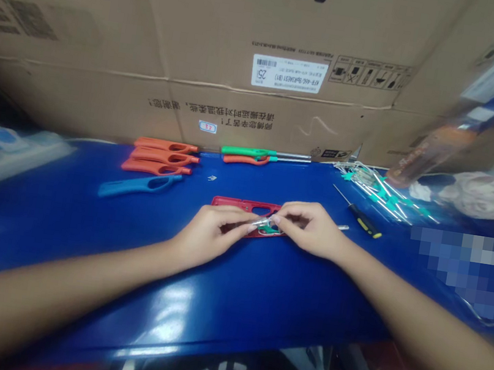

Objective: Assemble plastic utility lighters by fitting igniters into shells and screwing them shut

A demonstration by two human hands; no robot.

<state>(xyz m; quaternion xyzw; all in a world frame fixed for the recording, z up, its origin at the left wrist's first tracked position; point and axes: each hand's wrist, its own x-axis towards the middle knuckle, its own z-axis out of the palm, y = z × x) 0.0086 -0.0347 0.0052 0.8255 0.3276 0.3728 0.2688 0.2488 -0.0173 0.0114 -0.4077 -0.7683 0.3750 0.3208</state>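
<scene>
Over a red lighter shell (244, 204) lying on the blue table, both of my hands work close together. My left hand (209, 232) is closed, with thumb and fingers pinching a small shiny cylinder (262, 222). At the right end of that cylinder, my right hand (310, 228) pinches with thumb and forefinger. Beneath the fingertips a green lighter part (268, 230) with a pale wire sits at the shell. A thin metal tube (343, 227) sticks out to the right from behind my right hand, which hides its other end.
Several orange lighter shells (159, 169) and a blue one (139, 186) lie left. Farther back are a green lighter (245, 151) and an orange one (246, 160). A screwdriver (365, 221) and a pile of metal tubes with green parts (385, 193) lie right. A cardboard box (195, 35) stands behind.
</scene>
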